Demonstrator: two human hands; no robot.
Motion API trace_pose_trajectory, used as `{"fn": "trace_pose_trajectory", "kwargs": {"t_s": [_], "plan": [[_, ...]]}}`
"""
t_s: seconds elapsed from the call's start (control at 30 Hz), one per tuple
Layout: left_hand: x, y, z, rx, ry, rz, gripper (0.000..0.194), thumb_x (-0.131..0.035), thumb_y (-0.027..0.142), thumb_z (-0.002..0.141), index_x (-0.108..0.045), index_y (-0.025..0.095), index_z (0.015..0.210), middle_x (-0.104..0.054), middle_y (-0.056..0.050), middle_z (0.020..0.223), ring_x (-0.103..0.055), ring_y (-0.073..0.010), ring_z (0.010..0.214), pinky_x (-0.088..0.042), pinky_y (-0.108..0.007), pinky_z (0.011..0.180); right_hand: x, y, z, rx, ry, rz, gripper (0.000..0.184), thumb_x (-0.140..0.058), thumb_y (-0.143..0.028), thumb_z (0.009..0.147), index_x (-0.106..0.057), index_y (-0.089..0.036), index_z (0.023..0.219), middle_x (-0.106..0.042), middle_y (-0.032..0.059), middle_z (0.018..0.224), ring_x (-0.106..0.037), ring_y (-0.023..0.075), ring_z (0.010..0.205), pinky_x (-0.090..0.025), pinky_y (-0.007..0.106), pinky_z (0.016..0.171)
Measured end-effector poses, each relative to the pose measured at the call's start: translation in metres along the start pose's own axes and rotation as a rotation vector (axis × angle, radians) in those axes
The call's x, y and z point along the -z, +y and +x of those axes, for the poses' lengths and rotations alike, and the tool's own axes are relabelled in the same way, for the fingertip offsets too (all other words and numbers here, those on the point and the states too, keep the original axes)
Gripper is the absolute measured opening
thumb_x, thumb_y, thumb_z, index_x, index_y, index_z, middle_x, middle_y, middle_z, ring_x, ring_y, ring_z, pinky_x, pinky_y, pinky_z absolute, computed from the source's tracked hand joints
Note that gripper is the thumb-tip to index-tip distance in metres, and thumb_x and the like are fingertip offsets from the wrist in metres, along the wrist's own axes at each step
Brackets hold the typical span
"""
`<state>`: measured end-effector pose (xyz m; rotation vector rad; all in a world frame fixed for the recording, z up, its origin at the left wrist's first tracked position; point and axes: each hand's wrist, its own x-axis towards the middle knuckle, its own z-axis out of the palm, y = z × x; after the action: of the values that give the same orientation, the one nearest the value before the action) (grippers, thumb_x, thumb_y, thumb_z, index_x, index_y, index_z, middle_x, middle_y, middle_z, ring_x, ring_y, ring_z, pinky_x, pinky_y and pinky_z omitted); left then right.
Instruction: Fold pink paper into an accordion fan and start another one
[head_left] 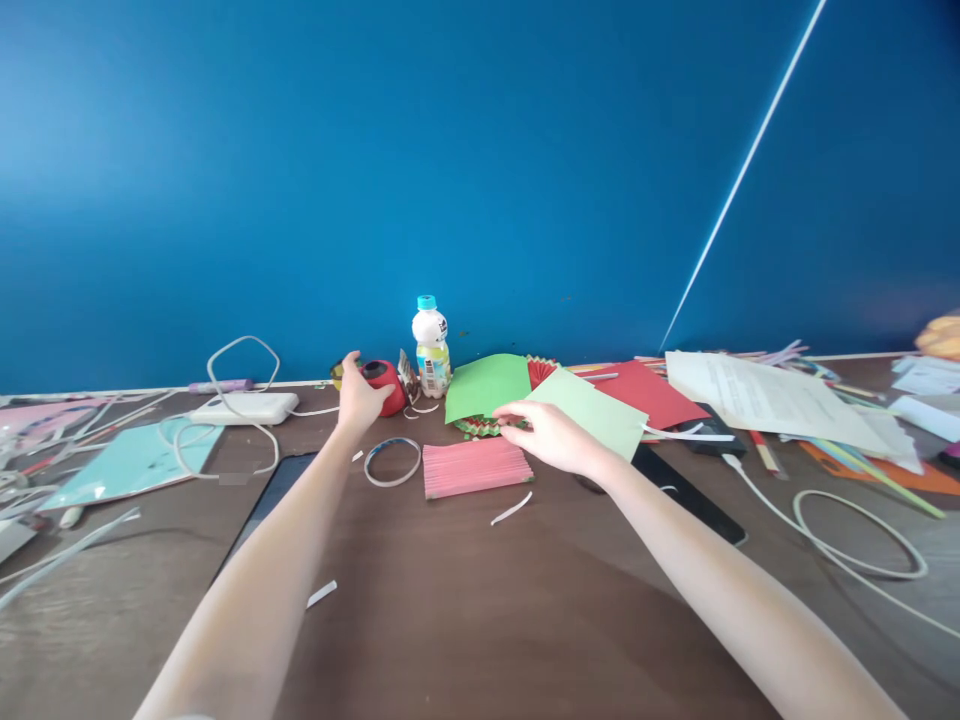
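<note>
My left hand (361,398) reaches to the back of the desk, with thumb and forefinger apart. Its thumb is against a red rounded object (381,378), whose kind I cannot make out. A small yellow-and-black item (337,374) shows behind the fingers, partly hidden. My right hand (551,436), loosely curled with a gap between thumb and fingers, hovers by a green paper sheet (487,385) and a pale green sheet (592,408). Just below it lies a pleated pink paper strip (474,470). A red and green folded paper fan (541,372) peeks out from under the sheets.
A drink bottle (432,350) stands by the blue wall. A ring-shaped roll (392,463) lies before it. On the left are a white power strip (244,408) and a dark tablet (270,492); on the right, a black phone (697,500), a cable (825,548) and printed papers (765,400).
</note>
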<state>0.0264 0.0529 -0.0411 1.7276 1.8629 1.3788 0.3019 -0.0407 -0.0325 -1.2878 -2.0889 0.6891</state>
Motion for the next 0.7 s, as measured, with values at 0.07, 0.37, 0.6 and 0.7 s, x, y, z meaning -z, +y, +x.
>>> {"fn": "trace_pose_trajectory", "kwargs": {"t_s": [0.07,0.37,0.6,0.7], "plan": [[0.011,0.007,-0.005,0.016,0.098,-0.078,0.084,-0.068,0.024,0.060,-0.025,0.020,0.132,-0.049,-0.015,0.119,-0.052,-0.0286,0.106,-0.039,-0.040,0.093,0.003,-0.004,0.000,0.003,0.047,0.040,0.027,-0.048,-0.026,0.082,-0.061,-0.018,0.104,-0.064,0.0077,0.107,-0.060,0.0194,0.091,-0.045,0.034,0.083],[0.025,0.070,-0.044,0.221,-0.188,-0.786,0.044,-0.069,0.027,0.058,-0.053,0.019,0.098,-0.061,-0.004,0.092,-0.059,-0.0157,0.079,-0.048,-0.023,0.063,0.001,-0.024,-0.004,0.100,0.114,0.231,0.022,-0.045,-0.021,0.084,-0.059,-0.020,0.102,-0.062,0.0058,0.108,-0.059,0.0164,0.089,-0.047,0.034,0.078],[0.016,0.088,-0.077,0.264,-0.585,-0.849,0.042,-0.070,0.029,0.061,-0.056,0.020,0.100,-0.065,-0.004,0.094,-0.061,-0.0197,0.084,-0.049,-0.027,0.068,-0.004,-0.032,-0.012,0.282,0.181,0.225,0.019,-0.055,-0.025,0.081,-0.050,-0.023,0.099,-0.053,0.0036,0.102,-0.055,0.0151,0.085,-0.047,0.031,0.071],[0.016,0.087,-0.079,0.228,-0.610,-0.857,0.042,-0.070,0.029,0.062,-0.055,0.020,0.100,-0.065,-0.004,0.094,-0.061,-0.0200,0.087,-0.049,-0.027,0.072,-0.005,-0.035,-0.015,0.345,0.160,0.208,0.019,-0.059,-0.024,0.079,-0.051,-0.023,0.096,-0.049,0.0028,0.097,-0.052,0.0143,0.083,-0.046,0.030,0.070]]}}
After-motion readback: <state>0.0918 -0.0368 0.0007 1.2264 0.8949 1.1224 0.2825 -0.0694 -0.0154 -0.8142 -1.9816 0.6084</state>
